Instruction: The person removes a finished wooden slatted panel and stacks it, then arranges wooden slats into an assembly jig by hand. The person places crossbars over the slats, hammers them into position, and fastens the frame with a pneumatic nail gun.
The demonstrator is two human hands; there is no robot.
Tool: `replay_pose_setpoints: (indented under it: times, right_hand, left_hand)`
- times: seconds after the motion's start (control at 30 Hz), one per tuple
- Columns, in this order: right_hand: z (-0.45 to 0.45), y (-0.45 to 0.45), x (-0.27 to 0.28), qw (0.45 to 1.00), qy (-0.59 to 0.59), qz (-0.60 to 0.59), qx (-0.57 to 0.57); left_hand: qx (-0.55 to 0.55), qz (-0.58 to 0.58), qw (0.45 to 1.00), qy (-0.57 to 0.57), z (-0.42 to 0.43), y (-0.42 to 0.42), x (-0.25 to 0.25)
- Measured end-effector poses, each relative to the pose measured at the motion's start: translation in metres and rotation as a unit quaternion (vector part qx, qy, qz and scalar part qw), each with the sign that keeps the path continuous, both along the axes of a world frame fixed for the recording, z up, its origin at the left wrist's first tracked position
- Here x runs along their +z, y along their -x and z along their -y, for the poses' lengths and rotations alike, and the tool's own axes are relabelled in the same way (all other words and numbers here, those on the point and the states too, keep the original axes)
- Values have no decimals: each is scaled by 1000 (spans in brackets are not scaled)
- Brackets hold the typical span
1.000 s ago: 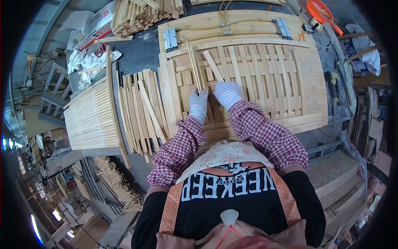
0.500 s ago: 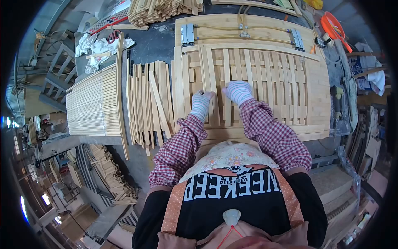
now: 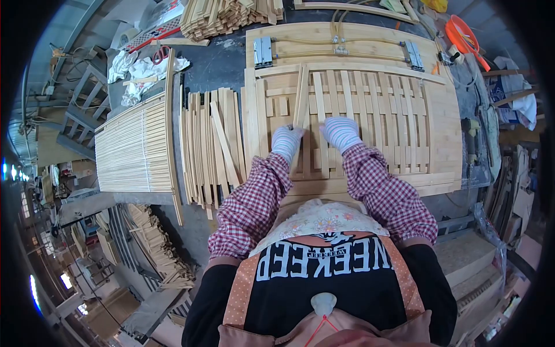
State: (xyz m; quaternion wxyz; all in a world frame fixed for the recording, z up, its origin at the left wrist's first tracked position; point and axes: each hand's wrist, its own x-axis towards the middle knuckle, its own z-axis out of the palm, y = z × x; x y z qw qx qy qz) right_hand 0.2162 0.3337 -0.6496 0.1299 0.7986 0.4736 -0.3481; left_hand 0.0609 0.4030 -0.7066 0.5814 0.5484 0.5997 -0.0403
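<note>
My left hand (image 3: 287,140), in a striped glove with bare fingertips, closes around light wooden slats (image 3: 300,95) that lean slightly across the wooden frame. My right hand (image 3: 341,132), gloved the same way, has its fingers curled at an upright slat (image 3: 319,98) just right of them; its fingertips are partly hidden. Under both hands lies a shallow wooden jig (image 3: 250,115) with short crosspieces (image 3: 281,106) inside. Several upright slats (image 3: 374,115) stand in a spaced row across its right part.
Loose slats (image 3: 199,144) lie left of the jig, beside a bundle of thin strips (image 3: 130,150). Metal clamps (image 3: 263,52) with hoses are fixed behind it. Scissors (image 3: 161,55), white rags (image 3: 141,72), a stack of slats (image 3: 225,14) and an orange basket (image 3: 459,34) lie farther back.
My left hand has shifted right, and the slats in it have come together and tilted, leaving the jig's left part more exposed. My right hand has moved slightly right.
</note>
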Motion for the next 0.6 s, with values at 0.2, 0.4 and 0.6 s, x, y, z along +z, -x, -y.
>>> replay_pose_setpoints:
  times: [0.2, 0.4, 0.6]
  right_hand:
    - [2, 35, 0, 992, -121, -33, -21]
    - [-19, 43, -15, 1000, 3, -26, -1]
    - [-18, 34, -26, 999, -12, -14, 40]
  left_hand:
    - [154, 91, 981, -74, 0, 28, -17]
    - [-68, -131, 982, -121, -9, 22, 14]
    - [-110, -150, 978, -98, -8, 16, 26]
